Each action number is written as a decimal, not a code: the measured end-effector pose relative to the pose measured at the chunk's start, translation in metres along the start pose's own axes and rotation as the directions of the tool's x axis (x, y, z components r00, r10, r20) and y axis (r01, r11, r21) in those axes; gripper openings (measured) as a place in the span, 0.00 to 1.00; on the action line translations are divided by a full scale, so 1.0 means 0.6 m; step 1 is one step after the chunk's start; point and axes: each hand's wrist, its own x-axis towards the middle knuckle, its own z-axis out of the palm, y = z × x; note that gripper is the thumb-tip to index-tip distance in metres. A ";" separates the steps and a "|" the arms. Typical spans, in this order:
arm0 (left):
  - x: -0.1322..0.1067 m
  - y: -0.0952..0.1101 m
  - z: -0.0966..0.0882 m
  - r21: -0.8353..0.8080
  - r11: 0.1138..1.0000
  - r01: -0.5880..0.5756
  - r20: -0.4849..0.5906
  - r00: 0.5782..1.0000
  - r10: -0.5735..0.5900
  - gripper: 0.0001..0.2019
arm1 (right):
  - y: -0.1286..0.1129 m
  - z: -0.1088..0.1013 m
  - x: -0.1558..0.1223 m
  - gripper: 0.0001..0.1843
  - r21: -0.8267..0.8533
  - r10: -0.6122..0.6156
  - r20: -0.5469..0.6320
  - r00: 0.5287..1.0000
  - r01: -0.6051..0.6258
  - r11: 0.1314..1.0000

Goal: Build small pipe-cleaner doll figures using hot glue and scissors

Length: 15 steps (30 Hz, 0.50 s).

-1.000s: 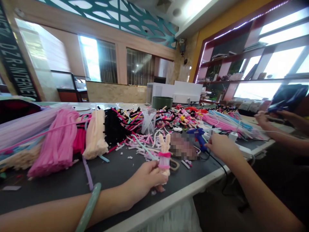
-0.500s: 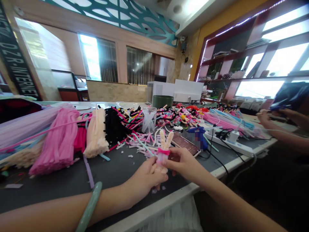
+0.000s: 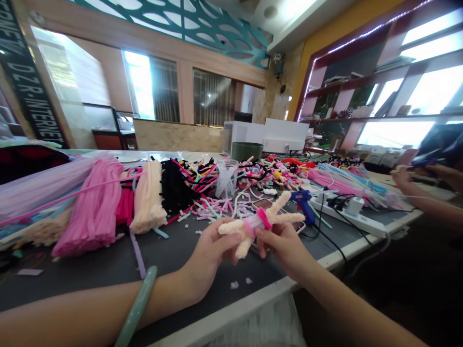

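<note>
Recording the state of the work, a peach chenille figure (image 3: 258, 225) was found held in the air above the desk (image 3: 108, 284), between both hands. The left hand (image 3: 213, 250), with a pale green bangle (image 3: 136, 308) at the wrist, was closed around one side of the figure. The right hand (image 3: 285, 248) was gripping the other side, close to the middle. The figure was held tilted, almost on its side, with its peach stems splayed outward from the centre. A pink band (image 3: 263, 218) had been wrapped around the middle; whether it had been fixed in place could not be told. No other added parts were made out on the figure. Unused material lay to the left on the desk, including bundled pink stems (image 3: 94, 207), peach stems (image 3: 148, 197) and black stems (image 3: 175, 185). Cut offcuts (image 3: 213, 205) were scattered in front of a clear plastic cup (image 3: 226, 178). A heap of small multicoloured figures (image 3: 278, 173) was seen farther back, though detail was too small to confirm. A blue hot glue gun (image 3: 303, 205) stood just beside a phone (image 3: 264, 205), and a co-worker's hands (image 3: 403, 176) were seen at the far right.
</note>
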 end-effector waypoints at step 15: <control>0.017 -0.008 -0.016 0.115 0.991 -0.076 -0.158 0.983 0.093 0.08 | -0.003 -0.008 0.001 0.14 -0.147 -0.157 -0.061 0.986 0.147 0.978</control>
